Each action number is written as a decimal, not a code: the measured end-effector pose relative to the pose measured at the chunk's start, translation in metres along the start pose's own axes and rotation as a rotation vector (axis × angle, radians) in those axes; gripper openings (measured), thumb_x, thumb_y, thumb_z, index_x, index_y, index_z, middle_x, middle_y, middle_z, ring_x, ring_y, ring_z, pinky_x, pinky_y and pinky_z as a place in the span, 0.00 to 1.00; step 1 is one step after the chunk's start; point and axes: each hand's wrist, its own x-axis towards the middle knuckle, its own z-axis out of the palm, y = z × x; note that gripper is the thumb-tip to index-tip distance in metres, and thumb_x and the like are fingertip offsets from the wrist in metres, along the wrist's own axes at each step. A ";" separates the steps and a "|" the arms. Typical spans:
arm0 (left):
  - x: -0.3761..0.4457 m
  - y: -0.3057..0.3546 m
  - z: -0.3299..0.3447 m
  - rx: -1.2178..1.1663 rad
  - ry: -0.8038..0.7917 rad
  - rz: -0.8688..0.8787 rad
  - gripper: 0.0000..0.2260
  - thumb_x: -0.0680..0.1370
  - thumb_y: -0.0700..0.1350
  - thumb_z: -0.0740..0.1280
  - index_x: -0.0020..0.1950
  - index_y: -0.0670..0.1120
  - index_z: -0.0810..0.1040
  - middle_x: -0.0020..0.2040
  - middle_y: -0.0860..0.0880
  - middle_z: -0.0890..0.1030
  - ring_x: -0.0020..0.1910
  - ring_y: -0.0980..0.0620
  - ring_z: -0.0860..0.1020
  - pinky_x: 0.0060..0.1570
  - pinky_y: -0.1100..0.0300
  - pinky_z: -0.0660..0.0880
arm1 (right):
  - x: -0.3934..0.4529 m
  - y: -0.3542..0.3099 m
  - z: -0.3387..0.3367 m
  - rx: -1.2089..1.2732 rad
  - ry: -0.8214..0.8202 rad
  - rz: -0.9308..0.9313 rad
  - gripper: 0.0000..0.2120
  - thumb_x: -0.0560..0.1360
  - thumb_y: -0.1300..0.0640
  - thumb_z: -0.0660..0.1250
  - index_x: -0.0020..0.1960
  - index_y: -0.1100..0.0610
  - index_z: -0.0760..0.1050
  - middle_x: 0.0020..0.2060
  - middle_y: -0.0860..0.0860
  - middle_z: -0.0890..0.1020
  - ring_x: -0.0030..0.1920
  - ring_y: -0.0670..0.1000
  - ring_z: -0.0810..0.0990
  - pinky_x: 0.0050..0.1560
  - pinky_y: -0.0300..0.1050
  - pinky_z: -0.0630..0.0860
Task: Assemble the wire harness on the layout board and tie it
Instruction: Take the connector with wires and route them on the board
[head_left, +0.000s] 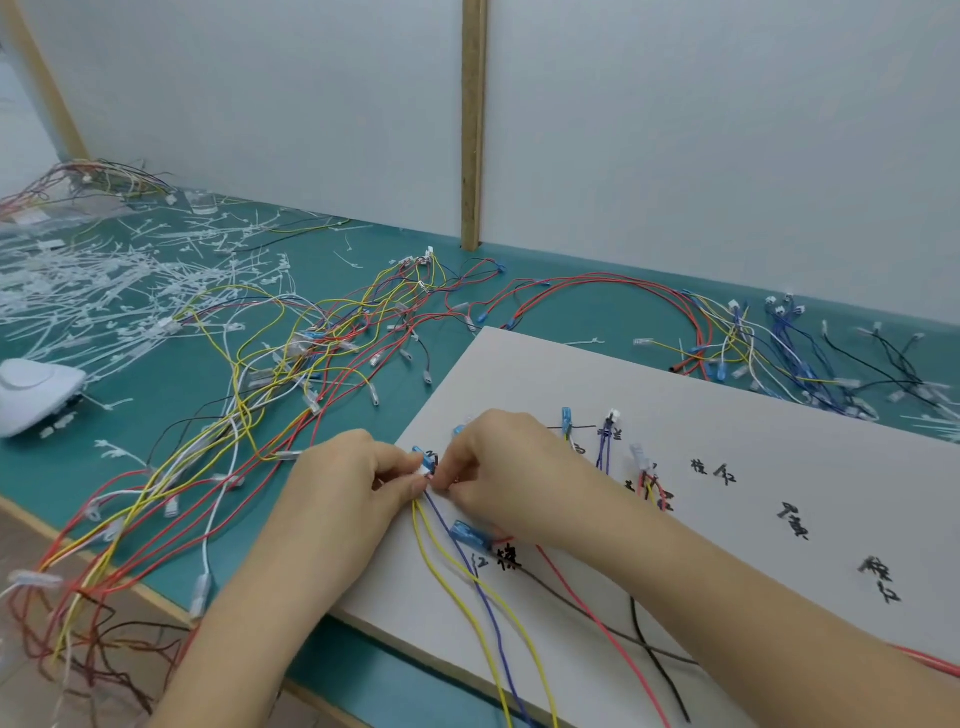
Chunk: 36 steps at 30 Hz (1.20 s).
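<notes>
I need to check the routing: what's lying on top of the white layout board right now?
On the layout board: yellow wires, a blue wire, a red wire, black wires and blue terminals. Both hands cover the connector they pinch and some markings.

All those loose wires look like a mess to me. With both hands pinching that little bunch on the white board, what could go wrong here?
The left hand and right hand pinch a small bunch of wires together; a slip might let the yellow wires spring loose. The red wire and black wire cross on the board, so they could snag or get tied in wrongly.
</notes>
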 end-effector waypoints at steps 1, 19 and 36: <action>-0.002 0.001 0.000 0.031 -0.005 0.020 0.08 0.74 0.47 0.68 0.51 0.51 0.83 0.35 0.52 0.70 0.38 0.53 0.69 0.35 0.70 0.62 | 0.000 0.000 0.001 -0.021 0.003 -0.017 0.09 0.74 0.59 0.64 0.47 0.52 0.83 0.42 0.55 0.84 0.45 0.55 0.80 0.41 0.41 0.72; -0.001 0.007 -0.010 0.166 -0.041 0.230 0.04 0.71 0.40 0.72 0.44 0.45 0.85 0.39 0.47 0.80 0.40 0.46 0.78 0.39 0.61 0.61 | -0.084 0.053 -0.060 0.240 -0.228 0.145 0.05 0.71 0.56 0.69 0.38 0.47 0.77 0.32 0.47 0.78 0.22 0.40 0.71 0.27 0.34 0.69; 0.000 -0.002 -0.004 0.157 -0.042 0.260 0.11 0.61 0.32 0.78 0.36 0.46 0.85 0.32 0.63 0.73 0.28 0.63 0.70 0.31 0.69 0.64 | -0.199 0.156 -0.123 0.726 -0.280 0.276 0.22 0.65 0.46 0.76 0.55 0.54 0.78 0.31 0.47 0.74 0.29 0.46 0.72 0.32 0.43 0.76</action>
